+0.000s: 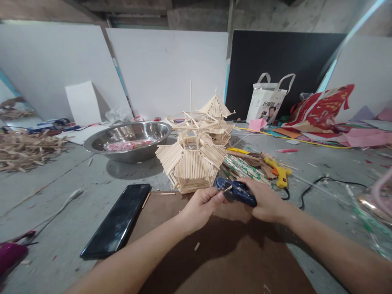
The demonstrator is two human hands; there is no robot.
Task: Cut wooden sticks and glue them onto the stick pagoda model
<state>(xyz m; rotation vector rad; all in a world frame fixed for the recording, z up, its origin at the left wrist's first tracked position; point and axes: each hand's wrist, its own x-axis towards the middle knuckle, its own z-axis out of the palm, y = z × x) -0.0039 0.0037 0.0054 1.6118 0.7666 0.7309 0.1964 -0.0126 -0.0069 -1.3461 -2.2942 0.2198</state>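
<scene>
My right hand (pixel 263 200) is closed round a dark blue hand cutter (pixel 241 192). Its head points left, toward my left hand (pixel 202 206). Thumb and fingers of that hand pinch a short thin wooden stick (pixel 228 188), whose pale end shows at the cutter's jaws. Whether the jaws touch the stick I cannot tell. Just beyond both hands stands a pavilion model (pixel 196 163) built of wooden sticks, with sloping roof panels and an open frame on top. Behind it rises a second stick model (pixel 216 108) with a pointed roof.
A brown board (pixel 232 253) lies under my hands, with a black phone (pixel 118 220) at its left edge. Further off are a steel basin (pixel 131 153), a yellow glue gun (pixel 280 173) with a black cord, wrapped stick bundles (pixel 248 167) and a white bag (pixel 265 102).
</scene>
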